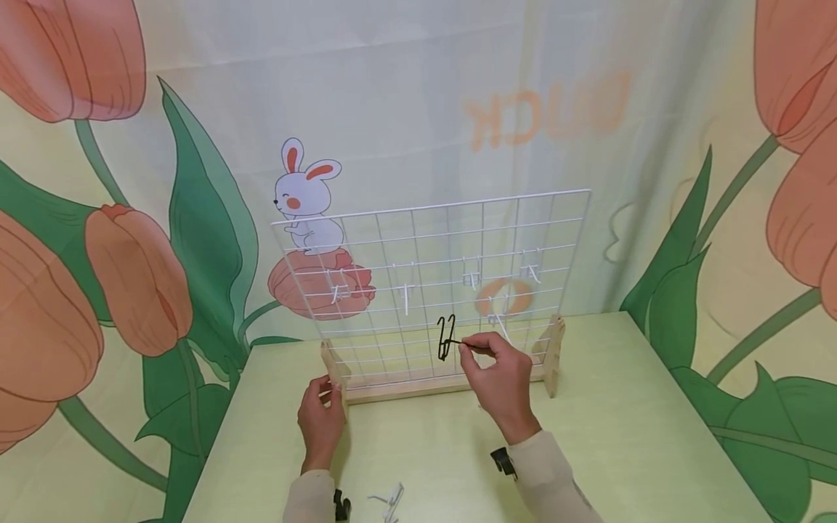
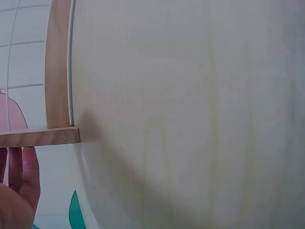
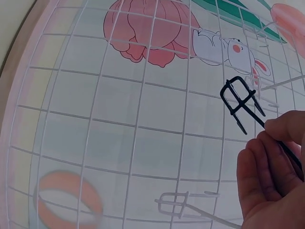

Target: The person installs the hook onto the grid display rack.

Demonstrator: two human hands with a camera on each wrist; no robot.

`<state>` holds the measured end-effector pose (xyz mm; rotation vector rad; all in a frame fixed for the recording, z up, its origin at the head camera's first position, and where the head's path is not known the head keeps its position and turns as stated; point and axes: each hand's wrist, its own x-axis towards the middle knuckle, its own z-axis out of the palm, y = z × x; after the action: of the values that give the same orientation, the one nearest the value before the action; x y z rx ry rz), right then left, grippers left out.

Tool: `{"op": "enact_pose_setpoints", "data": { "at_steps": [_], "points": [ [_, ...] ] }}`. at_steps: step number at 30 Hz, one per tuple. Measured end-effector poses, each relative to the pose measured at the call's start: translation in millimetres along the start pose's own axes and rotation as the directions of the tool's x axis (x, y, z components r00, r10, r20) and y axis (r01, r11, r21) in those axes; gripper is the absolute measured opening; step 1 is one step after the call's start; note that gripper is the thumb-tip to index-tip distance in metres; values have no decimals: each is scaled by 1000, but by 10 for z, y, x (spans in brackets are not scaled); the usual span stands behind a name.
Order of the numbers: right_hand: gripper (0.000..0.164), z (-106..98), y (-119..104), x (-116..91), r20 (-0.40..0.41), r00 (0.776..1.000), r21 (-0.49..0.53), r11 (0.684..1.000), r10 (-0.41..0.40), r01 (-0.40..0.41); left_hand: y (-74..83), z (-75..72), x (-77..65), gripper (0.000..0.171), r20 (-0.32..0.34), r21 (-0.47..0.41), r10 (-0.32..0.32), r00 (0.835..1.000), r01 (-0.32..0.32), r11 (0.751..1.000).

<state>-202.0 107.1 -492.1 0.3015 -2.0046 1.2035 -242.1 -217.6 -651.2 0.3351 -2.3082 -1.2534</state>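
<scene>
In the head view my right hand (image 1: 502, 379) pinches the straight rod of a black metal display hook (image 1: 446, 340) between thumb and fingers. The hook's two-pronged back faces a white wire grid panel (image 1: 428, 272), held a little in front of it. In the right wrist view the black hook (image 3: 242, 99) points away from the fingertips (image 3: 274, 128). My left hand (image 1: 320, 421) is at the left wooden foot (image 1: 336, 367) of the grid's stand. The left wrist view shows its fingers (image 2: 29, 167) against the outer side of this wooden foot (image 2: 43, 137).
Several white hooks hang on the grid, including one white hook (image 1: 405, 294) left of centre and another (image 1: 500, 327) behind my right hand. Loose white hooks (image 1: 392, 501) lie on the pale green table (image 1: 261, 436). A right wooden foot (image 1: 554, 359) supports the grid; a printed curtain stands behind.
</scene>
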Motion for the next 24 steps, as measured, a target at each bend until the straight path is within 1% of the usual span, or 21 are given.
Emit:
{"op": "enact_pose_setpoints", "data": {
  "at_steps": [4,10,17,24],
  "points": [
    [13,60,-9,54,-23,1000,-12,1000,-8,8,-7,-5,4,25,5,0,0,1000,0,1000],
    [12,142,3,110,-41,998,-54,998,-38,35,-6,-20,8,24,-6,-5,28,1000,-28,1000],
    [13,217,18,171,-58,993,-131,986,-108,100,-15,0,10,24,-12,8,36,999,-36,999],
    [13,296,49,220,-38,984,-194,967,-176,166,-29,17,8,25,-9,6,19,1000,-19,1000]
  ]
}}
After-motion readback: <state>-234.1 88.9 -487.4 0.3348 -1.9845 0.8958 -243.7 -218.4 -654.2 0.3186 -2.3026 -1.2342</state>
